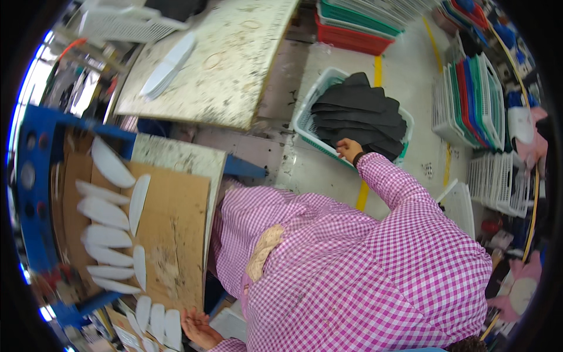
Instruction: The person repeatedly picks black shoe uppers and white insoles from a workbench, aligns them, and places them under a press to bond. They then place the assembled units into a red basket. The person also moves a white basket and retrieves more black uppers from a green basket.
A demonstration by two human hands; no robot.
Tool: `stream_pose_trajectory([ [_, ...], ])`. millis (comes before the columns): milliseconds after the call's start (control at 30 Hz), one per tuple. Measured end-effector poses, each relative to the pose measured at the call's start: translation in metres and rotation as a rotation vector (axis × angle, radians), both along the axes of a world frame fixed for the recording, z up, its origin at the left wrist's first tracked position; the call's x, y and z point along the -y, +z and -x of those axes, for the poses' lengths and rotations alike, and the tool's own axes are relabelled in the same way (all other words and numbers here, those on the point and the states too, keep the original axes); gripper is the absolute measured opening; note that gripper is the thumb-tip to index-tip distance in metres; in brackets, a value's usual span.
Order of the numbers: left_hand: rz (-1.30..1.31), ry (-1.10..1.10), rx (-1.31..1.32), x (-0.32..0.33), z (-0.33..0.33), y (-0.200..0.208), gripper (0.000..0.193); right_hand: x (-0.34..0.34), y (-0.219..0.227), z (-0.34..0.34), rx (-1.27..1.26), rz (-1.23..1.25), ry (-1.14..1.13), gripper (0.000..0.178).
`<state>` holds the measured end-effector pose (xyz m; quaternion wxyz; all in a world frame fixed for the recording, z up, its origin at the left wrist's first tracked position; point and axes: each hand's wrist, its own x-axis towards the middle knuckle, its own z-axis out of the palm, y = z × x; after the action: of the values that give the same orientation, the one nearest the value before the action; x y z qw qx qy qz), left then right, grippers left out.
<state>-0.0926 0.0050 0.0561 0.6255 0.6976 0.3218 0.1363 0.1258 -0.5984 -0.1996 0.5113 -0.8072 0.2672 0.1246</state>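
Observation:
My right hand [349,150] is at the near edge of a pale green basket [307,117], beside a stack of black flat sheets [359,111]. Its fingers are loosely bent and slightly apart, and nothing shows in them. At the lower left, my left hand [200,330] is held palm up with fingers apart, empty, just off the corner of a brown cardboard sheet [179,234]. Close to it lie several white rounded, insole-like pieces [157,321]. More white pieces [107,212] are laid in a column on the cardboard, some overlapping.
A blue metal frame [36,193] borders the cardboard on the left. Beyond it stands a stained pale table [229,64] with a white stack of long pieces [169,66]. Stacked crates [355,23] are at the back, and a basket of coloured trays [469,100] is at the right.

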Motion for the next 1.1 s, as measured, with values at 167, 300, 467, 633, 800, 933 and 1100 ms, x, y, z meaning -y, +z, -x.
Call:
stream_pose_trajectory([
  [167, -0.403, -0.333, -0.084, 0.101, -0.165, 0.059, 0.039, 0.05, -0.071, 0.05, -0.175, 0.077, -0.187, 0.028],
  [300, -0.626, -0.792, 0.21, 0.196, -0.263, 0.061, 0.042, 0.074, -0.126, 0.052, -0.251, -0.227, -0.738, 0.05],
  [467, -1.097, -1.084, 0.445, 0.29, -0.349, 0.044, 0.05, 0.1, -0.182, 0.047, -0.318, -0.154, -1.188, 0.071],
  [633, -1.145, -1.077, 0.528, 0.338, -0.397, 0.017, 0.062, 0.114, -0.191, 0.034, -0.105, -0.624, -1.482, 0.075],
  [800, -1.188, -1.044, 0.532, 0.343, -0.406, 0.006, 0.074, 0.116, -0.186, 0.004, -0.011, -0.853, -1.608, 0.079],
  [933, -1.186, -1.038, 0.434, 0.338, -0.401, 0.008, 0.072, 0.12, -0.179, 0.002, 0.043, -0.864, -1.683, 0.082],
  [1100, -1.083, -1.039, 0.424, 0.338, -0.398, 0.007, 0.066, 0.121, -0.16, 0.002, 0.114, -0.949, -1.802, 0.085],
])
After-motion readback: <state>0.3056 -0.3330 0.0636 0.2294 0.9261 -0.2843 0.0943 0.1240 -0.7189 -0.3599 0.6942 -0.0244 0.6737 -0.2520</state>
